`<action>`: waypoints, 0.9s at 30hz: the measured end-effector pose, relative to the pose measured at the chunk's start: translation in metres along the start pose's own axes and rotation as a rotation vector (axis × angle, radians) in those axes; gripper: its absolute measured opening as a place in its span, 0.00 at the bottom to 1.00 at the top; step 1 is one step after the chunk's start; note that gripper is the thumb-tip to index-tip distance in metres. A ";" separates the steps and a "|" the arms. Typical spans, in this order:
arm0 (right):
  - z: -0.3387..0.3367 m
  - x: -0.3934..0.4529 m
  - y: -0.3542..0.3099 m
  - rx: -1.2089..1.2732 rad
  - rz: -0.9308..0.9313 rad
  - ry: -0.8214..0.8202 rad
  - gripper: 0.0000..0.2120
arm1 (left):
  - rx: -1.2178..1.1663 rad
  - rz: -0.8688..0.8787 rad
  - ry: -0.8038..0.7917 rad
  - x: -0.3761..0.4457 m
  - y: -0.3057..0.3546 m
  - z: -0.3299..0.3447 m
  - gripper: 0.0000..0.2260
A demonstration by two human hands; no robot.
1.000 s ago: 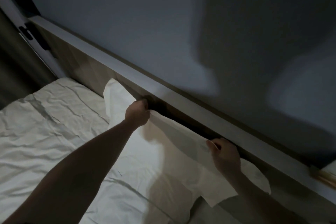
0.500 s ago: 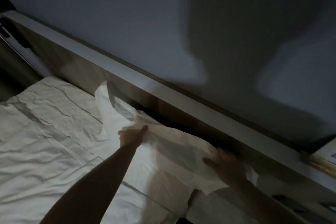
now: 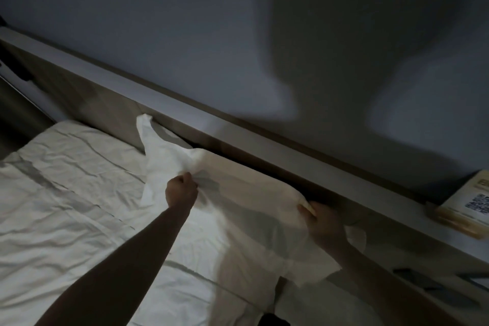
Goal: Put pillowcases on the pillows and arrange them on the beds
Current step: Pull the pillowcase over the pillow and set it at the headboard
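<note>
Pillowcase: white fabric stretched between both hands, hanging over the far right part of the bed, just in front of the headboard.
Left hand: fist closed on the pillowcase's left part; a loose flap rises beyond it.
Right hand: fingers pinch the pillowcase's right edge.
Bed: wrinkled white sheet, dim light.
Headboard: runs along the far side.

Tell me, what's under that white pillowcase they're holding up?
Under the pillowcase, gripped by the left hand and right hand, lies the wrinkled bed sheet, in shadow. Whatever sits directly beneath the cloth by the headboard is covered.
</note>
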State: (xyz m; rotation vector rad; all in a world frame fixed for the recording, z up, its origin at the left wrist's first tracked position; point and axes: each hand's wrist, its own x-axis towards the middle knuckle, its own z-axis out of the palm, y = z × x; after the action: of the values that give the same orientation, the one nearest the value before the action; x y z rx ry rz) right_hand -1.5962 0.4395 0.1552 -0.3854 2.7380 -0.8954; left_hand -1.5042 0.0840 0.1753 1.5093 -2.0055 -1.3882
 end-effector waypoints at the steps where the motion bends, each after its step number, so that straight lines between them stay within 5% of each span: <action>1: -0.001 0.001 -0.001 -0.003 -0.005 0.031 0.19 | -0.004 0.031 0.026 0.001 -0.001 0.001 0.22; 8: 0.003 -0.001 0.009 -0.240 0.011 0.019 0.20 | 0.365 -0.007 -0.212 0.027 -0.021 0.020 0.28; 13: -0.002 -0.011 0.017 -0.396 0.065 -0.021 0.23 | 0.235 -0.059 -0.210 0.013 0.010 0.016 0.19; 17: -0.016 -0.016 0.026 -0.313 0.117 -0.113 0.29 | 0.211 0.019 -0.177 -0.001 0.010 0.019 0.20; 23: -0.031 -0.026 0.039 -0.349 -0.021 0.176 0.16 | 0.165 0.088 -0.136 -0.023 0.012 0.028 0.22; 27: -0.036 -0.027 0.060 -0.352 0.136 -0.034 0.14 | 0.263 -0.004 -0.323 -0.023 0.006 0.034 0.19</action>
State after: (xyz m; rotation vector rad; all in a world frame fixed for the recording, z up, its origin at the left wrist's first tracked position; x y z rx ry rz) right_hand -1.5923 0.5140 0.1513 -0.2664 2.8470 -0.3679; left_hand -1.5214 0.1215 0.1706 1.4642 -2.4655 -1.4983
